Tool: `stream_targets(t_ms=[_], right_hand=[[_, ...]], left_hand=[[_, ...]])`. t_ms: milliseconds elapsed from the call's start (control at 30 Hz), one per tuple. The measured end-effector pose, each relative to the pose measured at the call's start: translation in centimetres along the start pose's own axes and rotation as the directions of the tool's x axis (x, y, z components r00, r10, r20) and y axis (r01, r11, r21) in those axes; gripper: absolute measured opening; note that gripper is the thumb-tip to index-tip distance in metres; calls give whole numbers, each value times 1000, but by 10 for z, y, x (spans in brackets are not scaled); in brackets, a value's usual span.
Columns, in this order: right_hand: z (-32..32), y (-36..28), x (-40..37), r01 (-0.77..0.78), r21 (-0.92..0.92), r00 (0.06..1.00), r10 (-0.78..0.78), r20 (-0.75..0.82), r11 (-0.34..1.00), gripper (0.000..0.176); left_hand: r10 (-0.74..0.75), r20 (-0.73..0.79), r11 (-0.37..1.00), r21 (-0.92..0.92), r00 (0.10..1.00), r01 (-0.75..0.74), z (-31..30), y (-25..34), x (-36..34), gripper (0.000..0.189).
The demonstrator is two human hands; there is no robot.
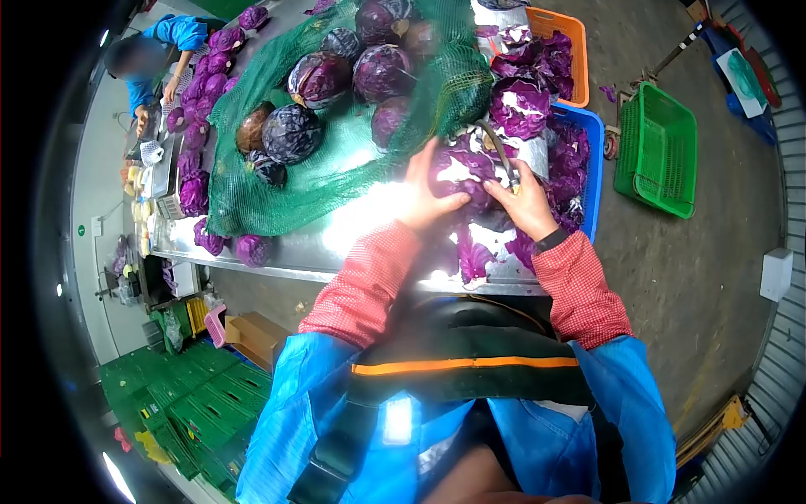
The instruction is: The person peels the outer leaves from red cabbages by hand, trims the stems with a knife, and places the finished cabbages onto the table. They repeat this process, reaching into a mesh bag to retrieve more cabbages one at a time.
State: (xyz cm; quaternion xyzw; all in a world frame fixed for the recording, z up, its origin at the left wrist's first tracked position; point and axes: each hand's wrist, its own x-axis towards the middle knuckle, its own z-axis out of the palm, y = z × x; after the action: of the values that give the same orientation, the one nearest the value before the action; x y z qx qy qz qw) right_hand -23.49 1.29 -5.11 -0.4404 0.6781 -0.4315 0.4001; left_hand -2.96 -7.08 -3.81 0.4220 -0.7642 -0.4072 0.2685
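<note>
A partly peeled red cabbage (pixel 474 191), purple with white patches, is between my two hands at the front of the metal table. My left hand (pixel 426 195) grips its left side, blurred by glare, with the thumb across the front. In my right hand (pixel 525 203) is a curved knife (pixel 497 144), its dark blade pointing away over the cabbage; the right thumb presses against the cabbage. Loose purple leaves (pixel 473 256) lie just below. To the left, several whole cabbages (pixel 292 133) rest on and in a green mesh sack (pixel 336 189).
An orange crate (pixel 576 59) and a blue crate (pixel 594 168) of leaves stand at the table's right side. Beyond them is a green basket (pixel 659 151) on the floor. Trimmed cabbages (pixel 195 191) line the table's left, where another person (pixel 172 38) works. Green crates (pixel 193 412) sit lower left.
</note>
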Motion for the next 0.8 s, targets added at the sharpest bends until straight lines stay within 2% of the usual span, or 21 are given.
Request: stream_targets(t_ms=[67, 100, 167, 200, 300, 333, 433, 467, 567, 600, 667, 700, 733, 767, 800], right_hand=[[-3, 20, 0, -63, 83, 994, 56, 92, 995, 43], [-2, 19, -3, -62, 62, 995, 57, 79, 996, 40], [5, 14, -11, -57, 20, 996, 56, 62, 998, 34], [10, 7, -9, -58, 30, 996, 56, 67, 998, 38], [12, -22, -7, 24, 105, 999, -27, 28, 994, 33], [11, -24, -4, 21, -74, 998, -17, 52, 997, 43], [7, -40, 0, 30, -152, 975, 5, 224, 988, 52], [5, -42, 2, -58, -196, 963, 107, 249, 979, 46], [5, -43, -7, 100, -443, 990, -44, 134, 891, 40], [8, -24, -7, 149, -508, 988, -109, 107, 849, 26], [9, 2, -8, 150, -384, 989, -138, 59, 911, 21], [9, 6, -9, 155, -318, 988, -152, 36, 935, 19], [10, -8, -12, 101, -226, 994, -107, -14, 969, 18], [7, -24, -14, 120, -175, 991, -128, -35, 977, 20], [3, -45, -16, 120, -155, 992, -126, -31, 981, 25]], left_hand=[[-74, 8, 984, -164, 997, 74, -3, -11, -5, 111], [-90, 4, 960, -266, 996, 88, -2, -16, -7, 112], [-98, -4, 941, -327, 995, 91, -2, -25, -19, 113], [-107, -6, 930, -355, 994, 98, -4, -26, -27, 114], [-35, -49, 968, -251, 998, 21, -4, -29, -41, 115], [-55, -63, 954, -297, 997, 34, -1, -25, -45, 115], [-39, -65, 970, -241, 997, 22, -2, -17, -50, 116], [-41, -76, 959, -284, 996, 18, 1, -19, -51, 117], [-115, -80, 913, -402, 990, 73, 0, -15, -52, 118], [-213, -46, 820, -551, 976, 153, -8, 20, -51, 118], [-208, -43, 790, -597, 977, 142, -5, 19, -55, 118], [-202, -44, 827, -543, 978, 146, -5, 20, -56, 118], [-195, -45, 860, -487, 980, 149, -6, 22, -58, 118], [-188, -46, 890, -429, 981, 151, -7, 23, -59, 119], [-156, -48, 950, -282, 987, 137, -6, 17, -61, 119]])
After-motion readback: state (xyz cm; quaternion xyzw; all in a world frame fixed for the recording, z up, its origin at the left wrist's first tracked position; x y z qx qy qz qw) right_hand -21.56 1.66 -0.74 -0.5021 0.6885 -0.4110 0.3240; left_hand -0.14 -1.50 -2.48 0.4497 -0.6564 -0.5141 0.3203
